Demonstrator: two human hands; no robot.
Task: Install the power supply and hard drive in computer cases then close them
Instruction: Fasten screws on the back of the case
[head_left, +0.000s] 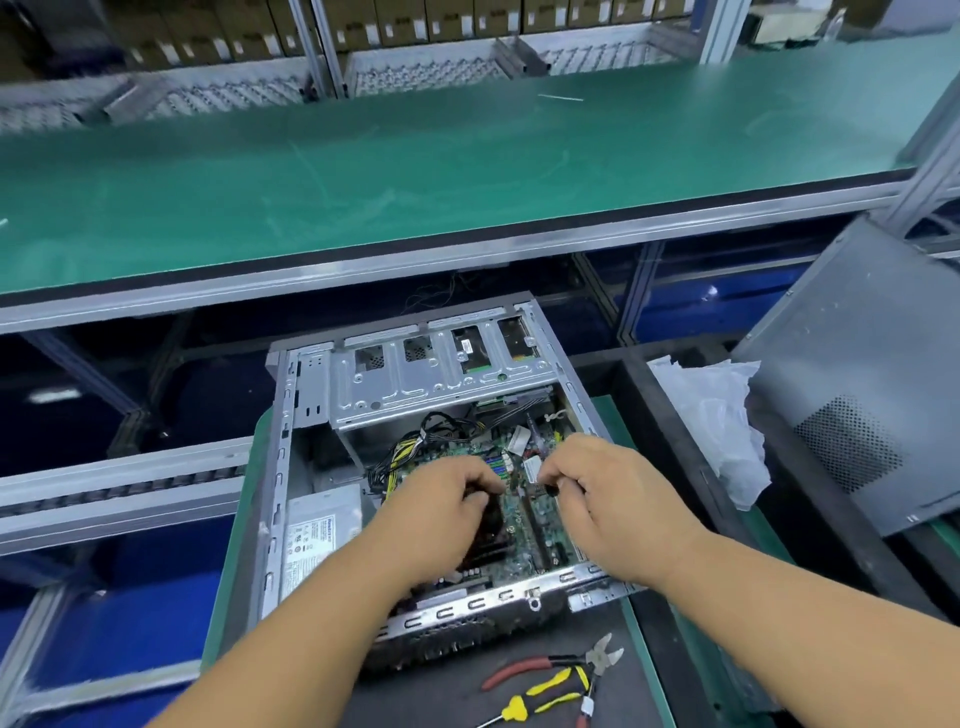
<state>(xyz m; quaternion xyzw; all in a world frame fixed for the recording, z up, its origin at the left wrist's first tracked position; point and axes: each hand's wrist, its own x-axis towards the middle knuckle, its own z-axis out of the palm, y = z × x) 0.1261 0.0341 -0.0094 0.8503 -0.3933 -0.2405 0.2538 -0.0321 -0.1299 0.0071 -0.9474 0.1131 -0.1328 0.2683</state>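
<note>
Dark tray (457, 696) carries open computer case (306, 384); pliers (550, 665) beside it.

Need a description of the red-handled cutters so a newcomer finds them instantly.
Start at the open computer case in the middle of the view. On the dark mat just in front of its near edge lie a few hand tools. The cutters are the rearmost, with red handles and open metal jaws pointing right; the neighbours have yellow grips.
</note>
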